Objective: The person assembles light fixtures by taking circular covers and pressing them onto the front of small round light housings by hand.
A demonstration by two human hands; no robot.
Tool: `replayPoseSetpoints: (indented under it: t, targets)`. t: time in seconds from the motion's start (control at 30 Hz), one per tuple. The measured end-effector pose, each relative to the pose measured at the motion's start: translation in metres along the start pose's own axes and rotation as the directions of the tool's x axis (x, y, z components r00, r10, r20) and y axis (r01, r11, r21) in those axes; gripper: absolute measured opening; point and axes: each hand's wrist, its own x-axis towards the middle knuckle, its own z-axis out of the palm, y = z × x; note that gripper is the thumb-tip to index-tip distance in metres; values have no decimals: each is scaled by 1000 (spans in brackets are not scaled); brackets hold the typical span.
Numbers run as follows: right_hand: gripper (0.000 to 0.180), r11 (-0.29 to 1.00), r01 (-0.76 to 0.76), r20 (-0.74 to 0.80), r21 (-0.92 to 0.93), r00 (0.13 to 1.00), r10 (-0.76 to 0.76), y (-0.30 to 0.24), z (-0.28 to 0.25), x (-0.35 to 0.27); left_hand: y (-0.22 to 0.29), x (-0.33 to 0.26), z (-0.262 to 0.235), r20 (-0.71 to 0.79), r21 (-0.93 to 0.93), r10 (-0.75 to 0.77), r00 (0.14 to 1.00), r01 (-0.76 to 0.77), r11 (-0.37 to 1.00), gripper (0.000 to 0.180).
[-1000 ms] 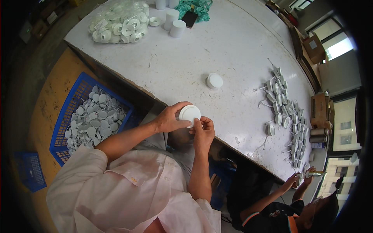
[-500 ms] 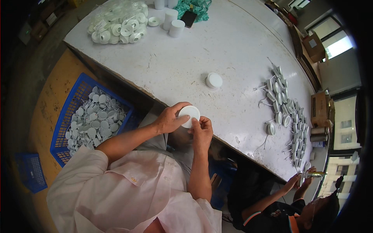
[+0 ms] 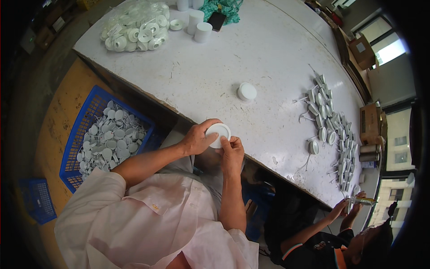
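Note:
Between my two hands, just off the table's near edge, is a white round disc-shaped piece (image 3: 219, 130) with a raised rim. My left hand (image 3: 197, 137) grips its left side, thumb across the face. My right hand (image 3: 232, 151) pinches its lower right edge, thumb on the face and fingers curled behind. The underside of the piece is hidden. Beyond my hands, on the table, sits a similar white round piece (image 3: 247, 92), which looks like a short capped cylinder.
A blue basket (image 3: 71, 150) of white discs with wires stands left of me. The white table (image 3: 188, 80) carries a clear bag of white rings (image 3: 143, 33), white cylinders (image 3: 203, 32), a phone (image 3: 217, 21) and many wired discs (image 3: 322, 110). A co-worker (image 3: 322, 242) works at right.
My hands and the disc-shaped piece stay almost in place. The view has shifted very slightly. At the right, the co-worker's hands have moved a little.

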Motion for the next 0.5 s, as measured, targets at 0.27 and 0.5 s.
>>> replayPoseSetpoints:
  t: [0.27,0.5]
  targets:
    - [21,994,-3,36,-112,999,7,0,11,-2,1,-4,-17,42,-74,-60,997,63,995,46]
    - [19,987,47,123,-152,992,-28,-17,19,7,-57,-48,-72,-277,-87,-123,953,103,991,50]
